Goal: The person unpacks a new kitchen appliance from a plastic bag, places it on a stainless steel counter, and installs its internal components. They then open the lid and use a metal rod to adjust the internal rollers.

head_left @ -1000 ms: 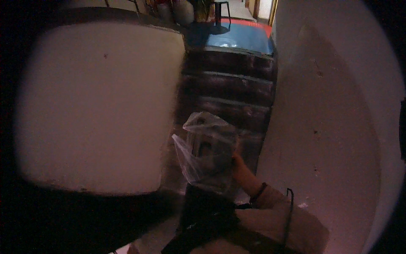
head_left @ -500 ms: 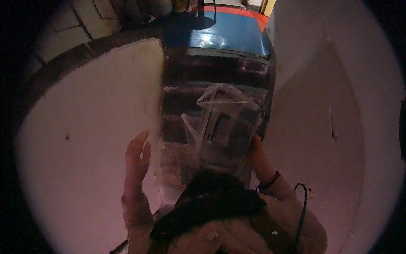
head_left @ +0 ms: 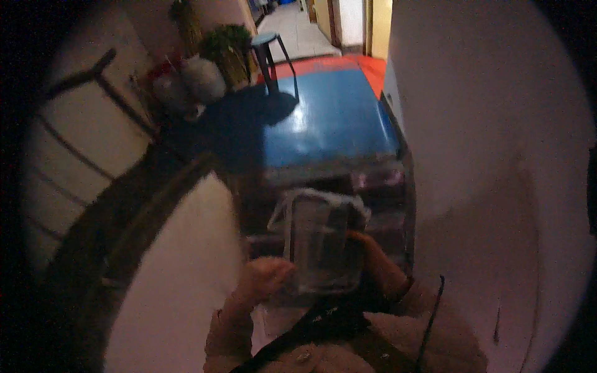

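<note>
A clear rectangular plastic container (head_left: 323, 248) — see-through, pale-edged, with whitish crumpled film (head_left: 345, 200) along its top — is held above dark glossy steps (head_left: 384, 180). The right hand (head_left: 365, 244) clamps its right side; the left hand (head_left: 268, 277) is at its lower left edge, its grip impossible to tell.

An indoor stairwell, possibly in a home: dark steps (head_left: 382, 180) beside a plain right wall (head_left: 472, 124), a railing (head_left: 124, 104) on the left, then a blue floor (head_left: 336, 112), a stool (head_left: 265, 38), greenery (head_left: 225, 46) far left and a pale hallway (head_left: 298, 28) farther off.
</note>
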The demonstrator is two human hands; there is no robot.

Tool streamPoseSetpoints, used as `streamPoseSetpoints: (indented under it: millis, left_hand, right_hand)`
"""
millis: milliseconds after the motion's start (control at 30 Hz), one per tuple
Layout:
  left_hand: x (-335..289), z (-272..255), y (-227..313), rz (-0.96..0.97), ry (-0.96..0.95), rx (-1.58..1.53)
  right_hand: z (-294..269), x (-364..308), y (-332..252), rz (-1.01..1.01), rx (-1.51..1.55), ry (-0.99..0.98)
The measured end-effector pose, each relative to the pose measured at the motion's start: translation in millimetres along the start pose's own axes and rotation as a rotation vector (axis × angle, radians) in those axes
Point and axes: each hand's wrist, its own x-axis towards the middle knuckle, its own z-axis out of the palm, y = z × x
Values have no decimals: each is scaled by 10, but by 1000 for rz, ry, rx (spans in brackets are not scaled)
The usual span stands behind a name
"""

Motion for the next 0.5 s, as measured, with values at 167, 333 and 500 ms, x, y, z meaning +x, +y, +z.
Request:
streamPoseSetpoints:
  millis: [167,333,500]
  left_hand:
    - [1232,-743,126,-207,-127,-148]
    - [2025,-1463,279,-339,-112,-207]
    - [2777,-1956,-15,-279,-35,-243]
  right_hand:
    - [779,690,-1424,-6,-29,76]
    - [1475,1108,-2698,-62,-197,-45]
    - [1832,1924,-3544,42,-170,-67]
